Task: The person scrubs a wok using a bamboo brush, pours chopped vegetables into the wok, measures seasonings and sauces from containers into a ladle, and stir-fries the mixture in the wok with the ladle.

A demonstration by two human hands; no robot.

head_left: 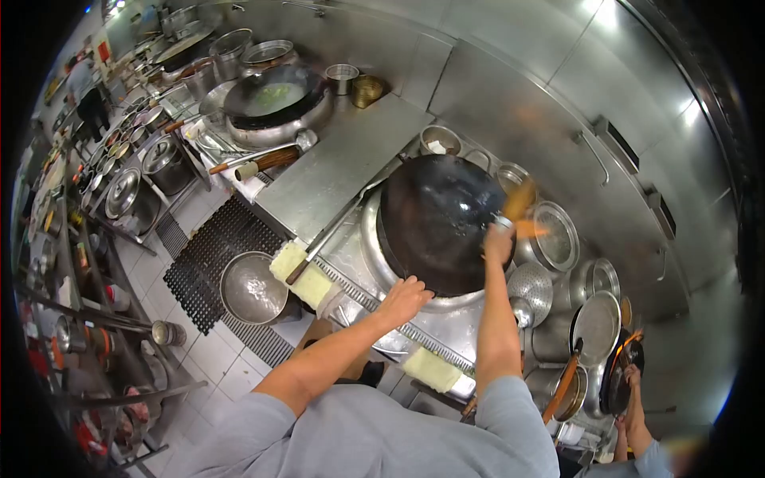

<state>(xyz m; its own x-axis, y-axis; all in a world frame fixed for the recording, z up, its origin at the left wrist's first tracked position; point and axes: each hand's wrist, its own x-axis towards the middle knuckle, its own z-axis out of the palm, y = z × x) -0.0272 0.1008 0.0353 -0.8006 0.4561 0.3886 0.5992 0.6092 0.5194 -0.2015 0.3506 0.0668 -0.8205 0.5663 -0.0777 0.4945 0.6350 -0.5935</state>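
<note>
A large black wok (438,215) sits on the steel burner ring (371,239) in front of me, its inside dark and shiny. My left hand (405,303) is at its near edge, fingers curled on the rim. My right hand (499,242) is closed on a wok brush (519,201) at the wok's right side; the brush is smeared by motion. Left of the wok lies a long-handled tool (327,233) with a wooden grip; its head is partly hidden behind the wok.
A second wok (275,97) with liquid and green bits stands at the upper left. Near it lie a ladle (305,141) and another brush (271,162). Strainers (531,291) and pots line the right. A metal basin (253,288) stands below. A co-worker's hand (631,374) holds a pan at lower right.
</note>
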